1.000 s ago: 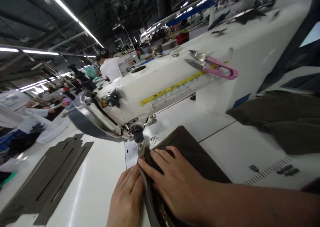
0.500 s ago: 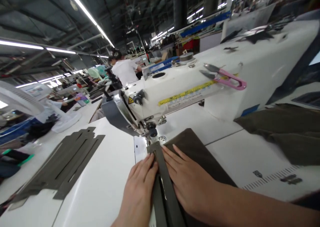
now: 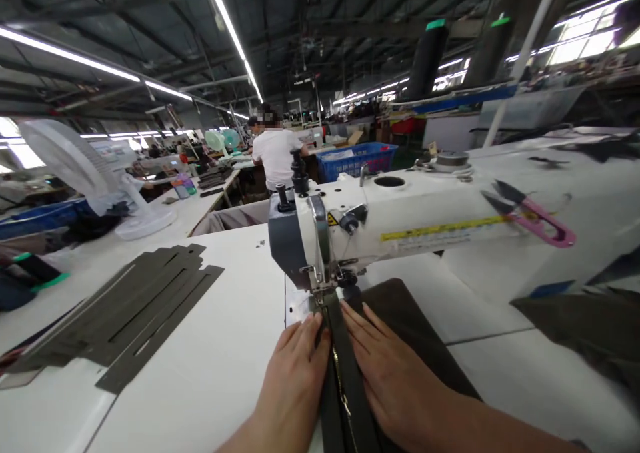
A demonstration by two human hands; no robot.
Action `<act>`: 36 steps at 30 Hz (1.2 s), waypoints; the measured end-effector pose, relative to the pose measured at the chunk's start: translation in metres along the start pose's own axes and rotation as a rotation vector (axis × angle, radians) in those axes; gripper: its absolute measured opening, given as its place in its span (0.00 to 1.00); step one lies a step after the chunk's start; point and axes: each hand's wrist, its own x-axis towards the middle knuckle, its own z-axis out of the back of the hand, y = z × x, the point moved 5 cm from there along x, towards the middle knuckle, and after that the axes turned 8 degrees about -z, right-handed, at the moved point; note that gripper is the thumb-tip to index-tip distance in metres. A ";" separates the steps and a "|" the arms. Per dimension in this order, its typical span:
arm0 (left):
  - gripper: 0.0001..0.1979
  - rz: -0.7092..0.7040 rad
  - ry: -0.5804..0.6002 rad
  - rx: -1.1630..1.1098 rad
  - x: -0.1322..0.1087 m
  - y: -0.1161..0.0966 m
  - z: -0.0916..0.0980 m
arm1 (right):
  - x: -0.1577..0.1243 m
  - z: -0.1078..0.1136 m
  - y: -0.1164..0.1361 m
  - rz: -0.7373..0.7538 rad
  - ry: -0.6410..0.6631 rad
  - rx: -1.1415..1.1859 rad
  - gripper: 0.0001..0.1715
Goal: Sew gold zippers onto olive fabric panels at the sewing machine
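Note:
A dark olive zipper strip (image 3: 345,386) runs from under the needle of a white sewing machine (image 3: 400,223) toward me. My left hand (image 3: 295,380) lies flat on the table along the strip's left edge, fingers stretched out. My right hand (image 3: 395,380) lies flat on the dark brown fabric piece (image 3: 420,340) at the strip's right edge, fingers spread. Both sets of fingertips sit just short of the presser foot (image 3: 325,293).
Pink-handled thread snips (image 3: 530,213) rest on the machine's arm. A stack of grey slotted templates (image 3: 130,313) lies on the table at left. More dark fabric (image 3: 585,326) sits at right. A white fan (image 3: 85,173) and a seated person in white (image 3: 275,150) are behind.
My view has swung left and risen, so the machine now faces me squarely. Both hands have flattened and lined up on either side of the strip, which now lies straight under the foot.

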 end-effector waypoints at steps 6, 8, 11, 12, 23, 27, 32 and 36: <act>0.19 -0.027 -0.080 0.061 0.001 0.003 -0.004 | 0.006 -0.002 -0.004 0.076 -0.048 -0.071 0.36; 0.20 -0.034 -0.093 0.066 0.001 0.002 -0.004 | 0.005 -0.004 -0.005 0.103 -0.075 -0.106 0.36; 0.18 -0.046 -0.053 0.069 0.001 0.002 -0.005 | 0.002 -0.005 -0.005 0.126 -0.115 -0.150 0.36; 0.18 -0.055 -0.033 0.070 0.001 0.001 -0.006 | 0.002 -0.005 -0.005 0.128 -0.119 -0.164 0.35; 0.18 -0.056 -0.001 0.050 0.002 0.001 -0.007 | 0.002 -0.008 -0.008 0.078 -0.078 -0.060 0.38; 0.18 -0.068 -0.006 0.074 0.002 0.002 -0.008 | 0.003 -0.005 -0.007 0.063 -0.053 -0.030 0.37; 0.17 -0.058 -0.032 0.096 0.004 -0.001 -0.006 | 0.003 -0.001 -0.004 0.069 -0.046 -0.058 0.36; 0.15 -0.022 -0.016 0.077 0.007 -0.003 -0.002 | 0.003 -0.002 -0.003 0.040 -0.028 -0.065 0.34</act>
